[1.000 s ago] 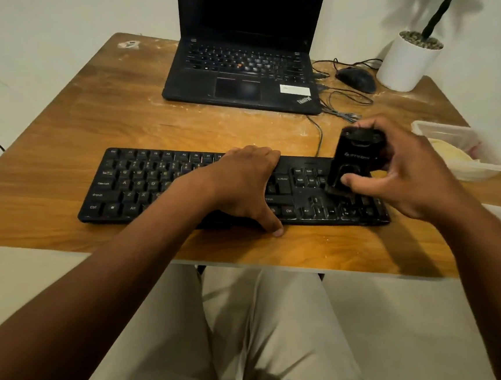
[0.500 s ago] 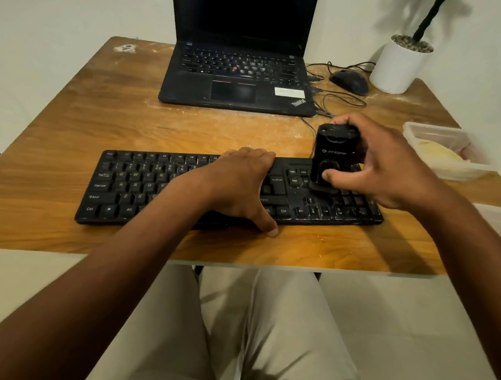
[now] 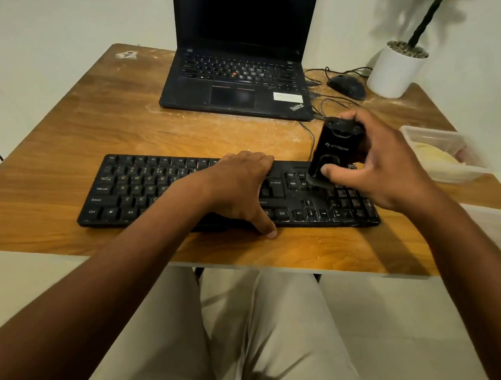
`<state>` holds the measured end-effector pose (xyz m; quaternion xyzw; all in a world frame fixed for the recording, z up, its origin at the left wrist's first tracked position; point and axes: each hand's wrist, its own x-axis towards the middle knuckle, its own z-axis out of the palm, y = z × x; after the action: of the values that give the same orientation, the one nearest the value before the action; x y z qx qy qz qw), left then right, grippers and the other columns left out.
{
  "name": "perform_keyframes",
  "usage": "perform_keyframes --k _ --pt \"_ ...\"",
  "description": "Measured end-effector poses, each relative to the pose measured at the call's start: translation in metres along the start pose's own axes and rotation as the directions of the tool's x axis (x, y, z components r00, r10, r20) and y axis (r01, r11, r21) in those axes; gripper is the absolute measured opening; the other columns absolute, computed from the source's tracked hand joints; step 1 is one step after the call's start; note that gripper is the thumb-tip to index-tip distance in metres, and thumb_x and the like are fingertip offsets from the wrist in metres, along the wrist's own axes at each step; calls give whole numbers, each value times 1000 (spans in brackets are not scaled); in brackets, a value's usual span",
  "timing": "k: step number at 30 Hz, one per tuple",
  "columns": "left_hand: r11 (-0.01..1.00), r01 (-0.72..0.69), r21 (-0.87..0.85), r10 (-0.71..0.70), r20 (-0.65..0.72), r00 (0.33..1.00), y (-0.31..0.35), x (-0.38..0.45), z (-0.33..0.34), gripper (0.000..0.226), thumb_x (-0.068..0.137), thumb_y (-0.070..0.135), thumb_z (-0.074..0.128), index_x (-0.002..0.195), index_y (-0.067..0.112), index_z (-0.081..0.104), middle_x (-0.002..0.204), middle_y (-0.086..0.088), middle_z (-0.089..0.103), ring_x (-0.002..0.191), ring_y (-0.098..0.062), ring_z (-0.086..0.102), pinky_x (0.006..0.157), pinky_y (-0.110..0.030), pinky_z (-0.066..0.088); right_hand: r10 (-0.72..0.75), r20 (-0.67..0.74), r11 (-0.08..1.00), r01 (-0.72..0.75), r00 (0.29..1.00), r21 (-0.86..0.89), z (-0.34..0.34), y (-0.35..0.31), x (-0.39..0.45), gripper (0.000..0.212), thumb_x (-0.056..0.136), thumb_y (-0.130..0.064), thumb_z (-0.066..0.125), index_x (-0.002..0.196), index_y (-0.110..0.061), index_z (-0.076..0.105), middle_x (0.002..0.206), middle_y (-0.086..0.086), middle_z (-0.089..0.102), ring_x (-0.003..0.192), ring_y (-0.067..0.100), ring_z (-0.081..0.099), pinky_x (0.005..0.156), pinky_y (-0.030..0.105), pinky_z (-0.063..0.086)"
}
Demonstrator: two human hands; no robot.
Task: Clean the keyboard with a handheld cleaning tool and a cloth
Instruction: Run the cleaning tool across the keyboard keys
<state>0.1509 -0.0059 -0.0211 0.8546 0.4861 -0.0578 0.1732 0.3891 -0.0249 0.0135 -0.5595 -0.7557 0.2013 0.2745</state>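
Observation:
A black keyboard (image 3: 140,187) lies across the near part of the wooden table (image 3: 87,137). My left hand (image 3: 237,188) rests flat over its middle, fingers on the far edge and thumb on the table at the near edge. My right hand (image 3: 392,165) grips a black handheld cleaning tool (image 3: 332,152), held nearly upright with its lower end on the keys between the main block and the number pad. A yellowish cloth (image 3: 436,158) lies in a clear plastic tub at the right.
An open black laptop (image 3: 234,85) stands behind the keyboard. A black mouse (image 3: 347,86) with loose cables and a white plant pot (image 3: 393,71) sit at the back right. Two clear plastic tubs (image 3: 463,147) line the table's right edge.
My right hand has slid the cleaning tool leftward over the right part of the keyboard. My left hand stays pressed on the keyboard.

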Motion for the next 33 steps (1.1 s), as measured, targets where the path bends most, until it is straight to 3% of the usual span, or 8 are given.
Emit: perform_keyframes --k 3,7,11,14,21,23,27,33 --pt "1000 0 -7 0 3 1000 0 -1 0 125 64 66 85 158 12 23 160 -6 34 148 -26 29 124 -41 22 -17 13 995 16 1000 95 20 -8 1 63 78 -16 86 124 -38 48 110 -21 61 102 -8 60 78 14 52" --pt "1000 -2 -3 2 0 1000 -1 1 0 126 62 69 85 157 12 25 157 -5 37 145 -25 33 123 -42 25 17 105 1000 -16 994 -7 14 0 -3 64 79 -14 85 123 -38 46 103 -23 58 89 -14 59 67 5 49" --pt "1000 1 -3 -1 -4 1000 -1 1 1 124 62 69 85 155 11 27 156 -5 39 143 -25 35 123 -42 26 46 63 999 -45 997 -7 -6 12 5 64 78 -16 86 128 -33 50 115 -14 63 106 13 65 87 32 57" --pt "1000 7 -9 -7 -13 1000 -2 2 2 120 59 70 85 152 15 32 151 -3 43 138 -23 39 121 -42 29 21 -39 994 -16 999 112 2 8 21 65 78 -16 86 128 -36 49 122 -13 61 115 13 62 96 42 57" --pt "1000 14 -7 -14 26 1000 2 -1 -1 131 66 67 83 163 18 10 169 -2 17 155 -23 12 126 -37 9 -25 45 996 21 999 87 33 5 43 66 80 -14 83 132 -32 48 112 -23 56 104 -5 56 85 22 54" --pt "1000 16 -3 -16 29 999 1 -1 -1 132 66 69 82 163 17 9 169 -2 16 155 -24 12 126 -37 8 9 93 1000 -10 996 19 19 13 43 68 81 -14 83 135 -32 46 109 -23 56 98 -5 57 77 16 49" --pt "1000 12 11 -12 35 999 0 0 0 135 65 71 81 163 15 7 169 -3 16 156 -24 12 126 -39 9 -15 86 998 20 996 -60 -1 18 48 64 79 -15 86 127 -35 49 115 -14 61 106 9 61 80 17 47" --pt "1000 21 -3 -21 39 999 2 -1 -2 131 67 68 82 163 18 8 169 -2 17 155 -24 11 126 -37 9 -52 47 997 50 998 57 31 8 53 66 79 -14 85 133 -26 50 114 -22 55 105 -6 56 74 1 47"
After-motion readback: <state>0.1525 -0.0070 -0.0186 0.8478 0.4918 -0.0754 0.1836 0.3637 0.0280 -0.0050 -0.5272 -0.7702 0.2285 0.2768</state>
